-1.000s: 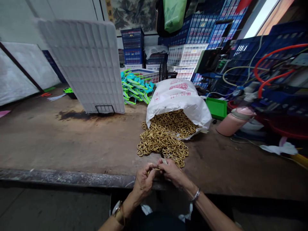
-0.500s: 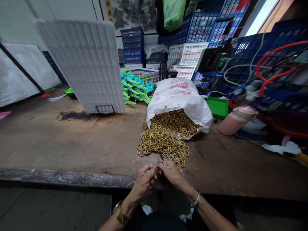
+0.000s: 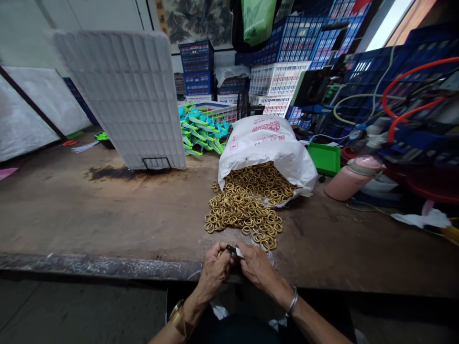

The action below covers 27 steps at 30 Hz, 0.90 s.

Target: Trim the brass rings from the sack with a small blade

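Note:
At the table's front edge my left hand (image 3: 216,263) is closed on a gold ring (image 3: 219,255), mostly covered by the fingers. My right hand (image 3: 256,263) grips a small knife (image 3: 235,251) with a pale handle and a dark blade. The blade points left and lies against the left fingertips at the ring; whether it touches the ring I cannot tell. Just beyond both hands spreads a heap of gold rings (image 3: 240,210). It spills from the mouth of a white woven sack (image 3: 260,143) with red print, lying on its side.
A tall white ribbed panel (image 3: 125,100) stands on the wooden table (image 3: 107,210) at left. Behind are green and turquoise plastic pieces (image 3: 204,129) and stacked crates (image 3: 197,67). To the right are a green tray (image 3: 323,159), a pink bottle (image 3: 353,179) and orange hoses (image 3: 390,105).
The knife has swung from pointing away toward the heap to lying leftward across the gap between my hands. My left hand stays closed on the ring in nearly the same place.

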### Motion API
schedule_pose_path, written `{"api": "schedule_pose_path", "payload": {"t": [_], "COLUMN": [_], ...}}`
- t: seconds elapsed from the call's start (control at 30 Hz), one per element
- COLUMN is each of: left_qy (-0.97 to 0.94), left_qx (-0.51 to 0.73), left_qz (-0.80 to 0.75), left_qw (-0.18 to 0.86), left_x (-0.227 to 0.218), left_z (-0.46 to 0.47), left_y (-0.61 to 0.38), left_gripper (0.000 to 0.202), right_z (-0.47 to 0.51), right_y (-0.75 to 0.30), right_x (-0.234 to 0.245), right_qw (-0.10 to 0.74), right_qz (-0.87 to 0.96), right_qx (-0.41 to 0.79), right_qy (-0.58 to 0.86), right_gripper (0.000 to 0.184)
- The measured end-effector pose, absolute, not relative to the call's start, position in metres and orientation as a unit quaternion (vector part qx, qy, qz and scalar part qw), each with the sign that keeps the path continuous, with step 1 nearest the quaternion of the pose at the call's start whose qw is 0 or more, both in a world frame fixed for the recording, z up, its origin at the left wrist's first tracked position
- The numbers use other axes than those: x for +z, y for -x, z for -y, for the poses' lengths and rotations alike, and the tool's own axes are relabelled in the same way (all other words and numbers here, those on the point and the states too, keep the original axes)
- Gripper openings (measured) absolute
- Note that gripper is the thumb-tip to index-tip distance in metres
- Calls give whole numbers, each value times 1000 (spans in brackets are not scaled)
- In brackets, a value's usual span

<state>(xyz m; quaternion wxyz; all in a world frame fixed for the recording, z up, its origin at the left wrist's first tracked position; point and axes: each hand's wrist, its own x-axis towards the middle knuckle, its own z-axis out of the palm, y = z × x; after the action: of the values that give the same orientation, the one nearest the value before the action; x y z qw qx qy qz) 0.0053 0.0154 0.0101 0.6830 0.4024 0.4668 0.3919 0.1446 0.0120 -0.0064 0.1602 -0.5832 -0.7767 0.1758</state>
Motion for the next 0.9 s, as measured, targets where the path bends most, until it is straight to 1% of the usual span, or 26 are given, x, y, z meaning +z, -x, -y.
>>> {"api": "schedule_pose_path", "payload": {"t": [0.17,0.33,0.47,0.67,0.8,0.9], "left_qy": [-408,-404,-387,-313,-282,-242], "left_qx": [388,389,376,394,402,404], "left_qz": [-471,-463,-439,-354,-357,-347], "left_qw": [679,686,718,788,795,811], "left_x": [9,6,13,21,16,14], "left_z": [-15,-14,-8,-3,-6,-9], "left_y": [-5,-3,0,-3,-5,-1], "left_gripper": [22,24,26,27,28,24], "right_z": [-9,-11,-21,-40,-49,-53], "right_y": [-143,-141,-151,-165,-161,-158], "right_x": [-4,-2,0,5,-1,-5], "right_qw": [147,97,66,82,69,59], "right_qz": [780,765,734,703,701,701], "right_qx": [157,145,123,69,27,15], "right_qy": [588,620,664,703,709,710], "right_gripper": [23,25,23,15,19,19]}}
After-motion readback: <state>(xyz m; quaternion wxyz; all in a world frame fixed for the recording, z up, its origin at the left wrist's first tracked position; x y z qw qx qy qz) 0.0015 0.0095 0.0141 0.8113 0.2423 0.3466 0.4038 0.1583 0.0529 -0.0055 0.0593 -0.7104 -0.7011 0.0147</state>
